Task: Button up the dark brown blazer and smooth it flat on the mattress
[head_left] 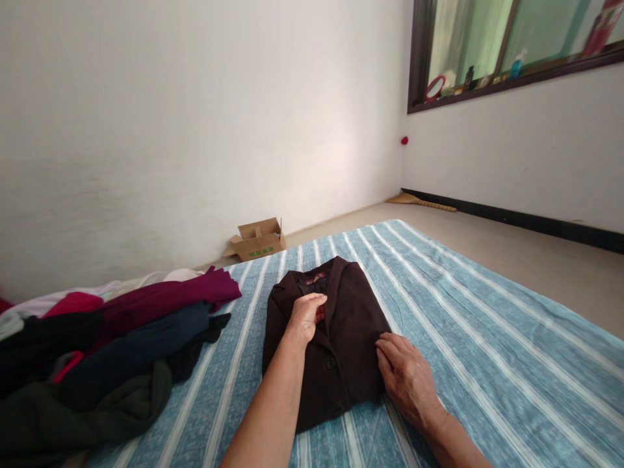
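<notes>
A dark brown jacket (353, 325) lies folded into a compact shape, front up, on the striped bed sheet. Its collar points away from me, a label shows inside the neck, and a button sits low on the front. My left hand (306, 317) is closed at the lapel just below the collar, with its fingertips partly hidden. At the jacket's right edge, my right hand (408, 374) has its fingers bent and closed on the fabric.
A pile of clothes (127, 338) in purple, navy, black and dark green lies on the left of the bed (468, 338). Beyond the far edge stands an open cardboard box (259, 244). A broom (424, 202) lies on the floor near the corner, under a window.
</notes>
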Demonstrator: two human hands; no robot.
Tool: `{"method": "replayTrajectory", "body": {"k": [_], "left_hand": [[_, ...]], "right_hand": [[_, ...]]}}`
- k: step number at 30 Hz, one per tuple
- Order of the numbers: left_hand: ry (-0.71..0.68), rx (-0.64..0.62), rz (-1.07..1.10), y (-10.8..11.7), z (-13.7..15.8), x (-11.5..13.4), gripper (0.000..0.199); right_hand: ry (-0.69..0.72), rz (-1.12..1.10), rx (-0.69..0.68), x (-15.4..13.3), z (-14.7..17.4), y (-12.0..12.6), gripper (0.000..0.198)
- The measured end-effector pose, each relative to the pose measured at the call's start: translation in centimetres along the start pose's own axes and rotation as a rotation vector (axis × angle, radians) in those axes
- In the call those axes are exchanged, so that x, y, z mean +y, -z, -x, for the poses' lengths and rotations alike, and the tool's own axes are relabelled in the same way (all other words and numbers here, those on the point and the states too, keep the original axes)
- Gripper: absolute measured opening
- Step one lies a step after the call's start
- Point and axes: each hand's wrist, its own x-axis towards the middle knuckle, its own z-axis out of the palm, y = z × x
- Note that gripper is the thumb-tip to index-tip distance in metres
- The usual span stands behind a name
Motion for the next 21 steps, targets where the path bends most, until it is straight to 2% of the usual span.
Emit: {"method": "replayTrajectory", "body": {"k": [14, 18, 21], "left_hand": [[-0.035, -0.011, -0.032, 0.1, -0.1, -0.2, 0.018], [-0.110, -0.033, -0.099, -0.2, 0.6, -0.3, 0.019], [-0.218, -0.040, -0.224, -0.6, 1.0, -0.6, 0.020]], "right_hand": [[0.007, 0.001, 0.017, 0.0, 0.0, 0.1, 0.025], [-0.006, -0.001, -0.005, 0.1, 0.0, 0.0, 0.024], [0.000, -0.011, -0.009, 0.2, 0.0, 0.0, 0.024]]}}
